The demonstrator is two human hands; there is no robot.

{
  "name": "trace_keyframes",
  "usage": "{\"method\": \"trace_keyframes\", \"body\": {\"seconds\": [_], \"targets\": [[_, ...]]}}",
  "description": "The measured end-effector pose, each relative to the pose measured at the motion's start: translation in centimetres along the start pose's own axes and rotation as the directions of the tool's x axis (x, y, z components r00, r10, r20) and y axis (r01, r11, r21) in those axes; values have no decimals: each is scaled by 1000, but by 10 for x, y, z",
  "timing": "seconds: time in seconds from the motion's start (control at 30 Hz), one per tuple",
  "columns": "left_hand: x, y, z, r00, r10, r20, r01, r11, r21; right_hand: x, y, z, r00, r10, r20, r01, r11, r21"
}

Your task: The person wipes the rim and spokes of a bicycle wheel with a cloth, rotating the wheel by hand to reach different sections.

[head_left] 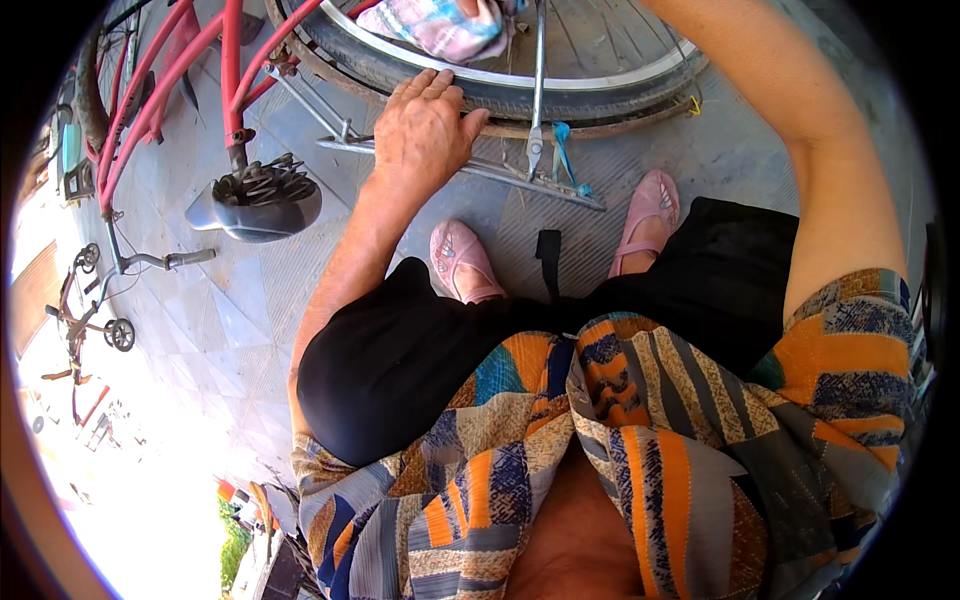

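While its fingers (440,85) lie spread and flat over the black tyre (520,98) of an upturned bicycle, clasping nothing, the left hand (425,130) presses the rubber just beside the bright wheel rim (600,75). The right hand is out of view: the right arm (790,110) runs up past the top edge of the picture, so whether those fingers are wide or closed cannot be told. A pink and blue cloth (440,25) rests on the wheel, just beyond the fingertips. Below the tyre a metal rear rack (470,165) lies on the tiled floor (200,320), with a blue strip tied near a stay. Pink shoes (655,215) stand close to the rack. The saddle (255,205) rests on the floor, under the pink frame (232,70). A small kick scooter (95,300) stands well apart at the left. If the wheel turned, fingers could be drawn toward the stay or spokes; the loose cloth could snag likewise. No container is in view.
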State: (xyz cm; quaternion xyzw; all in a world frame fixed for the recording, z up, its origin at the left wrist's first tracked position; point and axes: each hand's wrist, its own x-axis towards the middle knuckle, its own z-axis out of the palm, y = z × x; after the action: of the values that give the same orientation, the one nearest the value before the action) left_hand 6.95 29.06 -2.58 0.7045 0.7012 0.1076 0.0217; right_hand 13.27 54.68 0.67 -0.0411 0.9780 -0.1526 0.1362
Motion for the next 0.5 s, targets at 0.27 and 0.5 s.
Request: {"method": "trace_keyframes", "body": {"seconds": [0.27, 0.5], "targets": [[5, -5, -4, 999, -6, 42, 10, 995, -102, 17, -2, 7, 823, 145, -549, -52, 982, 181], [-1, -6, -3, 998, -50, 47, 50, 999, -14, 26, -32, 35, 976, -58, -210, 60, 998, 3]]}}
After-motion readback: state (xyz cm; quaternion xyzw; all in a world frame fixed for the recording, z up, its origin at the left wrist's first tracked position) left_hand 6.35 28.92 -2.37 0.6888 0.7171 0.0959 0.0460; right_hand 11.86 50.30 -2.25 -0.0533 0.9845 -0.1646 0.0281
